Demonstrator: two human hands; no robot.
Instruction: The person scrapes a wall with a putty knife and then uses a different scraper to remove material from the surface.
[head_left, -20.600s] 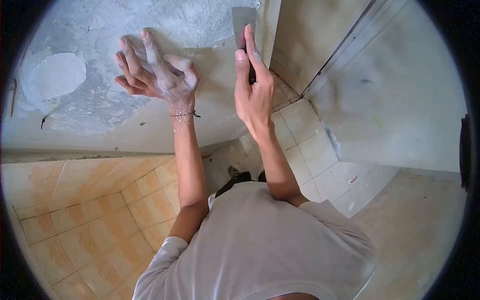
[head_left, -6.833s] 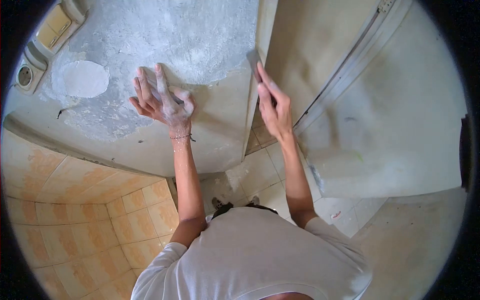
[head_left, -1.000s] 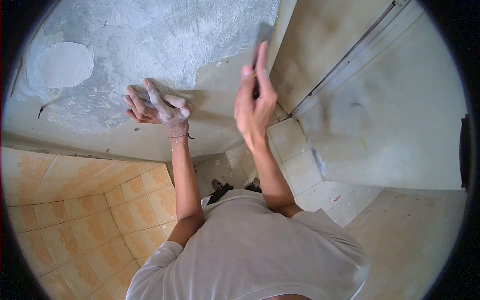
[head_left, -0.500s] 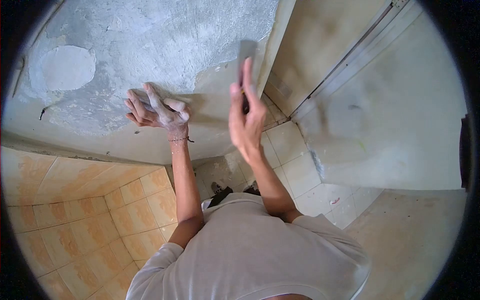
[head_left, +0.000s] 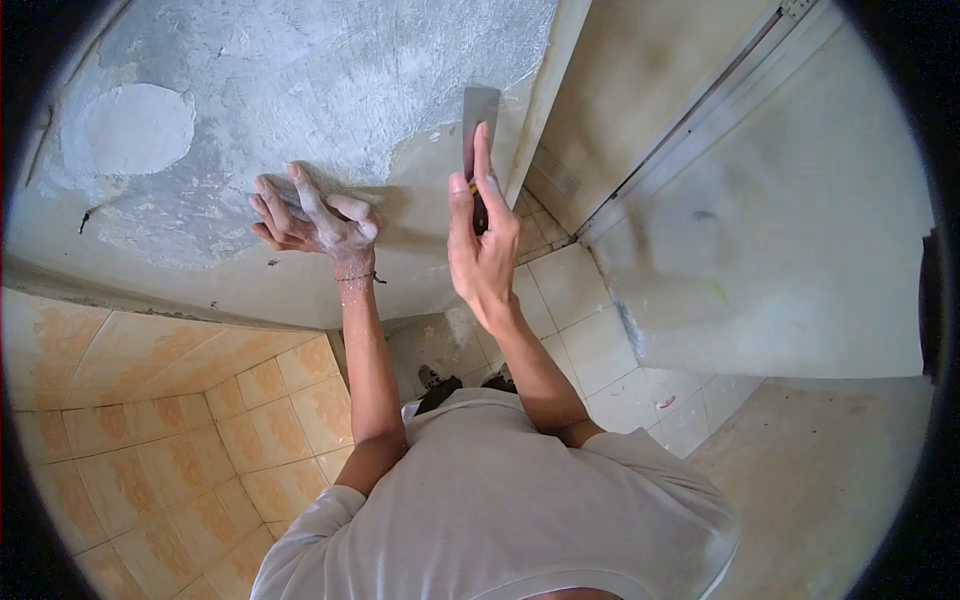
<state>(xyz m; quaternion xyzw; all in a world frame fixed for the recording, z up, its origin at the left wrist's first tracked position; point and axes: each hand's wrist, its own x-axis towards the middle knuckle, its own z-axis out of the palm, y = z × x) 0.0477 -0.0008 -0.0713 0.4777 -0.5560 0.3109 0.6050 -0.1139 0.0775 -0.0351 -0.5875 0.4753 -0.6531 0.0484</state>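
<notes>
My right hand (head_left: pixel 485 245) is closed around the dark handle of a putty knife (head_left: pixel 480 112), with a finger stretched along its flat metal blade. The blade lies at the wall (head_left: pixel 330 90), near the ragged edge between the rough grey-white coating and the smoother beige surface. My left hand (head_left: pixel 325 220), whitened with dust, rests against the wall, its fingers apart and somewhat bent, holding nothing. A thin dark bracelet (head_left: pixel 362 278) circles the left wrist.
A pale round patch (head_left: pixel 140 132) marks the wall at left, above a small dark wire (head_left: pixel 86 221). Orange-patterned tiles (head_left: pixel 145 470) line the lower left. A door frame (head_left: pixel 690 125) stands at right. Debris (head_left: pixel 665 404) lies on the tiled floor (head_left: pixel 575 290).
My right hand has shifted slightly left with the putty knife, whose blade was blurred and now shows clearly. The left hand stays in place on the wall.
</notes>
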